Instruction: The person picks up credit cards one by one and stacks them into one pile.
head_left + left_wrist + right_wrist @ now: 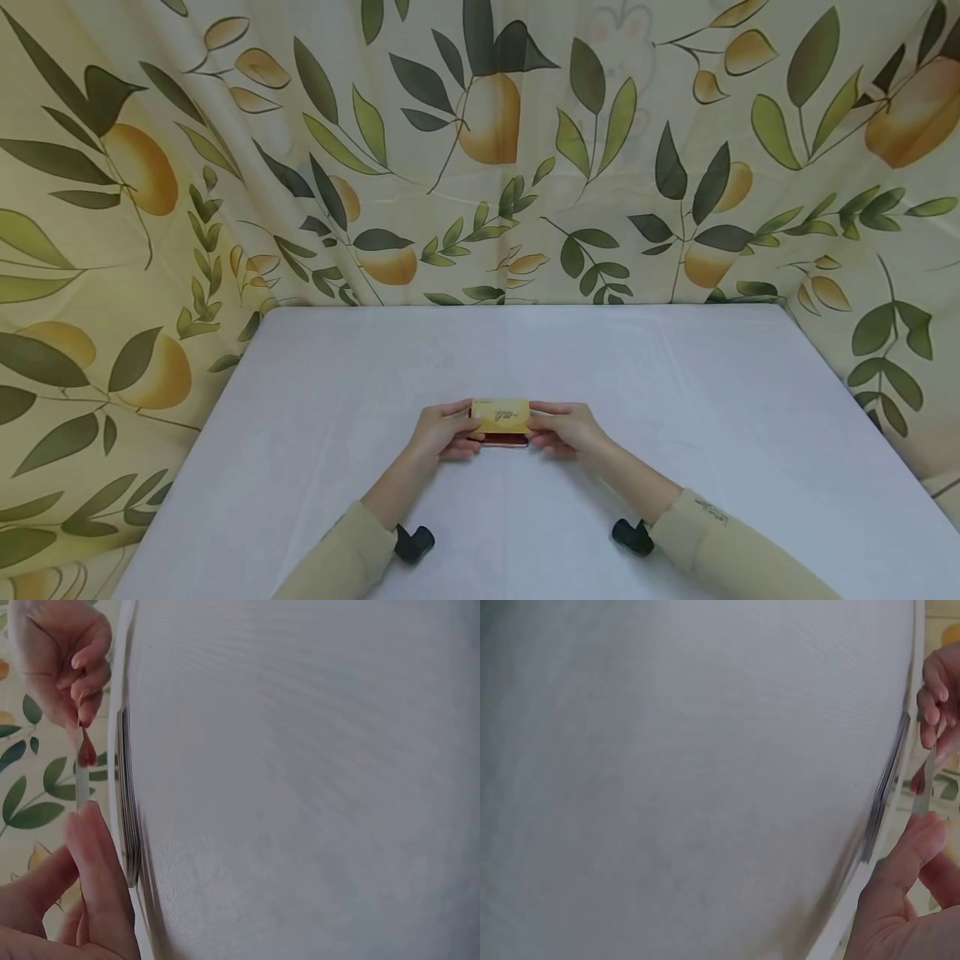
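Observation:
A thin yellow card (500, 414) with small dark print is held by its two short ends, a little above the table. My left hand (441, 432) pinches its left end between thumb and fingers. At the right end, my right hand (572, 429) pinches it the same way. Below the card lies a stack of thin, dark red-topped cards (504, 440), mostly covered by it in the head view. Both wrist views show that stack (127, 802) edge-on on the table, apart from the held card (82, 784).
A white-covered table (360, 358) spreads around both hands. Behind and beside it hangs a curtain (480, 233) printed with leaves and orange fruit. Small black devices (415, 544) stick out at both wrists, by the beige sleeves (341, 546).

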`<state>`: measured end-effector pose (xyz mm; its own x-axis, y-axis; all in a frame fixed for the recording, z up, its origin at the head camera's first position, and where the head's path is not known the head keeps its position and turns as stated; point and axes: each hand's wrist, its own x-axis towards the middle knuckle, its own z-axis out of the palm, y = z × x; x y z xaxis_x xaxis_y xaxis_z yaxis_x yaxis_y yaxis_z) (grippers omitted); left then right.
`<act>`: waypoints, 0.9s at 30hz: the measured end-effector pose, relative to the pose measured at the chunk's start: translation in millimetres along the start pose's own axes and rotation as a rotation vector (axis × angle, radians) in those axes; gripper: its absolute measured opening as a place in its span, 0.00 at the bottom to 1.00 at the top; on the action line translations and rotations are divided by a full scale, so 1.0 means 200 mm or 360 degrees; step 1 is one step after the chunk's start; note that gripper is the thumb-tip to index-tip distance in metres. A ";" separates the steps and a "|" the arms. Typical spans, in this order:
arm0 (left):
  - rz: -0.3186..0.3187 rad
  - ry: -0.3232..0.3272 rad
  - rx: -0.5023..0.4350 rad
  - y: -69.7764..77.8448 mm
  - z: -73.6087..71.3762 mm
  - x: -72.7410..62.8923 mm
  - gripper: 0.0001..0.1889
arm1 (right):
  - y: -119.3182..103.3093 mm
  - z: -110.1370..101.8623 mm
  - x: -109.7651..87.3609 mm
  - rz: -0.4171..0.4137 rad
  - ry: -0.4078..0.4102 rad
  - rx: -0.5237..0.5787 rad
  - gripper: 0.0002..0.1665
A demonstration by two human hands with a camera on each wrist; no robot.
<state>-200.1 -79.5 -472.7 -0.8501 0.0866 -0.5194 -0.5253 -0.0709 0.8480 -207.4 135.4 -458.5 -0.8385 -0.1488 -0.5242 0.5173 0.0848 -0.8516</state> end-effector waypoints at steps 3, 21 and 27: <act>0.0002 -0.0004 0.0032 0.00 -0.01 -0.01 0.28 | 0.01 0.01 0.00 -0.0004 -0.0005 0.0007 0.29; 0.0042 -0.0042 0.0122 -0.02 -0.03 -0.01 0.27 | 0.03 0.04 0.03 0.0049 0.0047 -0.0103 0.28; 0.0072 -0.0008 0.0201 -0.03 -0.02 0.00 0.27 | 0.03 0.04 0.03 0.0035 0.0048 -0.0142 0.29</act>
<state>-196.8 -83.7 -477.6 -0.8725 0.0911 -0.4800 -0.4773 0.0508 0.8773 -208.2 126.3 -467.0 -0.8324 -0.1164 -0.5418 0.5197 0.1752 -0.8362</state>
